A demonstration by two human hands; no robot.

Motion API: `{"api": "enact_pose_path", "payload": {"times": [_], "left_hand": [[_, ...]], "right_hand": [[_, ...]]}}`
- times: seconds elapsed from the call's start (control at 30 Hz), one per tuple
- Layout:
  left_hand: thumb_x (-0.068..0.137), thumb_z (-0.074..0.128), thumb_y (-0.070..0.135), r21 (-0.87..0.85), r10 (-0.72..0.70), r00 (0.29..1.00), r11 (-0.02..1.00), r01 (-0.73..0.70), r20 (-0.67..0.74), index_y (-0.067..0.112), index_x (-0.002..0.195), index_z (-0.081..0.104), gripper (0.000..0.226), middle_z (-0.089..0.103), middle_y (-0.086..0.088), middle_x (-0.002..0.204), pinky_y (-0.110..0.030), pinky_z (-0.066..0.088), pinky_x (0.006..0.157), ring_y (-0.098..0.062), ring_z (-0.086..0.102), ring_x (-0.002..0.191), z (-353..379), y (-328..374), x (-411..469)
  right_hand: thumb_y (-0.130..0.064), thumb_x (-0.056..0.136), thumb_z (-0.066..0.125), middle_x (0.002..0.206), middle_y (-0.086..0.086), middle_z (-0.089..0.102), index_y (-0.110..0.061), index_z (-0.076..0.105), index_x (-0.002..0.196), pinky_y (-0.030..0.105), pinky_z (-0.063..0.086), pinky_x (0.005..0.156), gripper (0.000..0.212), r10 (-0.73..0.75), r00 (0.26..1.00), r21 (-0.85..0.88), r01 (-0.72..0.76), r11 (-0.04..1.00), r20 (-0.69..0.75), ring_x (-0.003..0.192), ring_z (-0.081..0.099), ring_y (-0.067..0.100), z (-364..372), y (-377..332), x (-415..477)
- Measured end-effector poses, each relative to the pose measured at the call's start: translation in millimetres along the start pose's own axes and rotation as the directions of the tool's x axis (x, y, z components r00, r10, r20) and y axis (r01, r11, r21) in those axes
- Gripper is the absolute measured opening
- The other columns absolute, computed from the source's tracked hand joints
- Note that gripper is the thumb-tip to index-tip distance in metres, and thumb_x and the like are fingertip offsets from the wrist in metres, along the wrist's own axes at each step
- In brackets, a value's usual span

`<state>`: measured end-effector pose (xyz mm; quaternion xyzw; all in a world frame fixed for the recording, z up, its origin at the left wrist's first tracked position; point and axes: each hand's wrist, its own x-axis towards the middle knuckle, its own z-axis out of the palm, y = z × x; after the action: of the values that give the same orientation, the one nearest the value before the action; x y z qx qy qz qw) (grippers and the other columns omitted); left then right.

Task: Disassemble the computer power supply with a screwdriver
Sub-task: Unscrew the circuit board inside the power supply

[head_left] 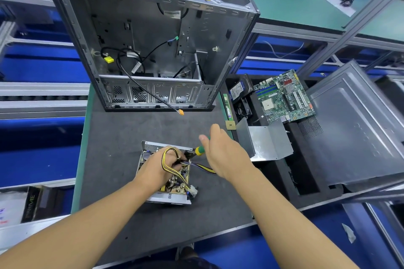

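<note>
The opened power supply (172, 197) lies on the dark mat with its circuit board exposed. My left hand (157, 170) rests on top of it and grips its bundle of yellow and black cables (166, 159). My right hand (223, 150) holds a screwdriver with a green and yellow handle (199, 150), the shaft pointing down-left into the supply's far right corner. The tip is hidden behind the cables and my left fingers.
An empty computer case (150, 35) stands open at the back of the mat (122, 159). To the right lie a bent metal cover (269, 142), a motherboard (284, 96), a hard drive (239, 89), a RAM stick (227, 105) and a grey side panel (358, 124).
</note>
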<state>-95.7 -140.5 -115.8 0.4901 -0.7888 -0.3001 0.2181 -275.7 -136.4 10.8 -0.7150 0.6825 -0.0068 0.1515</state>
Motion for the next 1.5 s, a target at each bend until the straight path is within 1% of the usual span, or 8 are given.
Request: {"api": "enact_pose_path", "payload": {"times": [0.4, 0.53, 0.7, 0.83, 0.97, 1.23, 1.33, 1.5], "left_hand": [[0.090, 0.066, 0.016, 0.005, 0.000, 1.000, 1.000, 0.000, 0.005, 0.014, 0.113, 0.071, 0.024, 0.066, 0.002, 0.113, -0.031, 0.047, 0.096, -0.016, 0.060, 0.109, 1, -1, 0], [0.090, 0.067, 0.017, 0.023, 0.007, 1.000, 1.000, -0.007, -0.003, 0.017, 0.112, 0.071, 0.022, 0.066, 0.004, 0.110, -0.027, 0.048, 0.093, -0.015, 0.061, 0.106, 1, -1, 0], [0.089, 0.068, 0.015, 0.023, 0.012, 1.000, 1.000, -0.012, -0.005, 0.016, 0.111, 0.071, 0.023, 0.066, 0.004, 0.109, -0.030, 0.050, 0.092, -0.015, 0.061, 0.105, 1, -1, -1], [0.090, 0.066, 0.017, 0.015, -0.007, 1.000, 1.000, 0.007, 0.003, 0.015, 0.111, 0.071, 0.021, 0.065, 0.003, 0.109, -0.033, 0.050, 0.092, -0.016, 0.061, 0.105, 0, 1, -1], [0.091, 0.066, 0.019, -0.015, -0.015, 1.000, 1.000, 0.015, -0.005, 0.016, 0.109, 0.070, 0.019, 0.066, 0.003, 0.107, -0.035, 0.049, 0.091, -0.016, 0.061, 0.104, -1, 2, 0], [0.091, 0.066, 0.014, -0.008, 0.004, 1.000, 1.000, -0.004, -0.008, 0.010, 0.110, 0.070, 0.020, 0.066, 0.000, 0.109, -0.033, 0.048, 0.094, -0.017, 0.061, 0.105, -2, 4, -2], [0.091, 0.065, 0.013, -0.007, -0.006, 1.000, 1.000, 0.006, -0.005, 0.010, 0.111, 0.071, 0.021, 0.066, 0.000, 0.111, -0.032, 0.047, 0.095, -0.017, 0.060, 0.107, -2, 5, -1], [0.090, 0.066, 0.013, -0.002, -0.026, 1.000, 1.000, 0.026, -0.014, 0.012, 0.111, 0.070, 0.022, 0.065, 0.002, 0.111, -0.028, 0.046, 0.096, -0.016, 0.060, 0.107, -1, 5, -1]], "right_hand": [[-0.014, 0.091, 0.049, 0.098, -0.005, 0.036, -0.014, 0.042, 0.118, 0.031, 0.031, 0.077, 0.028, -0.057, 0.994, 0.222, 0.035, 0.974, 0.096, 0.102, 0.034, 0.021, 1, -1, 4], [-0.034, 0.100, 0.042, 0.107, 0.004, 0.044, -0.015, 0.041, 0.116, 0.041, 0.045, 0.068, 0.025, -0.091, 0.996, -0.018, 0.091, 0.996, -0.019, 0.093, 0.049, 0.028, 4, -3, 1], [-0.049, 0.104, 0.027, 0.086, 0.002, 0.041, -0.016, 0.034, 0.112, 0.031, 0.021, 0.045, 0.034, -0.036, 0.998, -0.339, 0.017, 0.941, -0.049, 0.066, 0.047, 0.027, -1, -5, 3], [-0.021, 0.099, 0.051, 0.106, 0.006, 0.042, -0.014, 0.039, 0.114, 0.039, 0.046, 0.067, 0.021, -0.108, 0.993, -0.125, 0.113, 0.986, 0.051, 0.093, 0.049, 0.029, -3, -9, 3], [0.008, 0.079, 0.049, 0.115, 0.005, 0.034, -0.018, 0.046, 0.111, 0.038, 0.044, 0.082, 0.041, -0.163, 0.974, -0.013, 0.167, 0.986, 0.158, 0.096, 0.031, 0.024, -8, -12, 4], [-0.055, 0.100, 0.035, 0.108, 0.008, 0.042, -0.016, 0.031, 0.125, 0.031, 0.033, 0.050, 0.046, 0.013, 1.000, -0.335, -0.015, 0.942, -0.006, 0.090, 0.057, 0.028, 1, -9, 1], [-0.047, 0.104, 0.032, 0.103, 0.007, 0.048, -0.015, 0.034, 0.115, 0.029, 0.023, 0.042, 0.035, 0.042, 0.998, -0.301, -0.056, 0.952, -0.055, 0.083, 0.064, 0.027, 4, -10, 3], [-0.009, 0.093, 0.058, 0.117, 0.009, 0.039, -0.012, 0.039, 0.114, 0.035, 0.041, 0.069, 0.028, -0.022, 1.000, -0.088, 0.023, 0.996, 0.006, 0.092, 0.050, 0.029, 0, -9, 7]]}}
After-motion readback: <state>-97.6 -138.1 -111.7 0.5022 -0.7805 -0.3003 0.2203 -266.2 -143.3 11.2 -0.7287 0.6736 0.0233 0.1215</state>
